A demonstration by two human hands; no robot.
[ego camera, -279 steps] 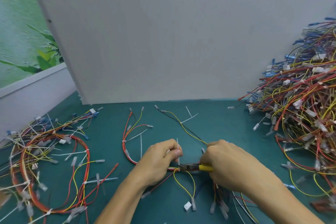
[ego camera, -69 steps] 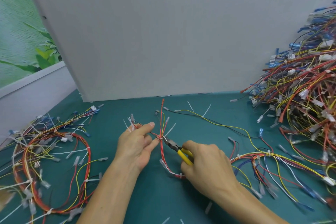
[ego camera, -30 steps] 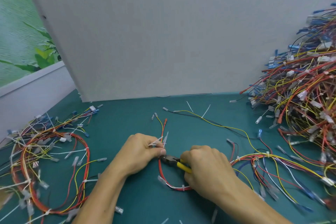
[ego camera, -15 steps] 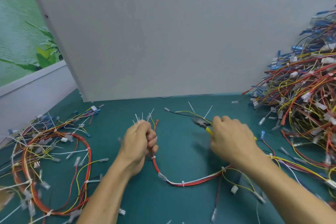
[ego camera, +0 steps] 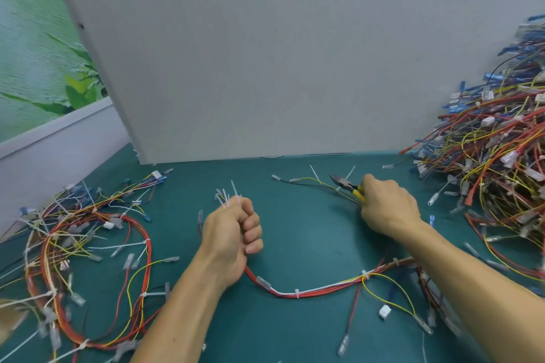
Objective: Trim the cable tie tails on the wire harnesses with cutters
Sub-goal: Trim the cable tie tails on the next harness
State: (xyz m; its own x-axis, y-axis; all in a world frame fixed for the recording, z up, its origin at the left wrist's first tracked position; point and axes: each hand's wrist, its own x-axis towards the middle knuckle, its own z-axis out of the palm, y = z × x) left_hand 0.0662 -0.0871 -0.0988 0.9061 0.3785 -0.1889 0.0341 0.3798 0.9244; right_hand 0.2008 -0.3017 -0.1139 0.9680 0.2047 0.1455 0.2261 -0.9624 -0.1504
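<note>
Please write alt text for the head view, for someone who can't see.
A person's left hand grips a bunch of white cable tie tails; the right hand holds yellow-handled cutters. A red wire harness lies on the green table.

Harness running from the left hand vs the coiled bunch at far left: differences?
The centre harness, running from the left hand, has its ties cut short. The coiled harnesses have long white tails sticking out. The centre harness is one strand curving across the mat; the coiled harnesses are several, tangled together. Both are mostly red and yellow wires.
</note>
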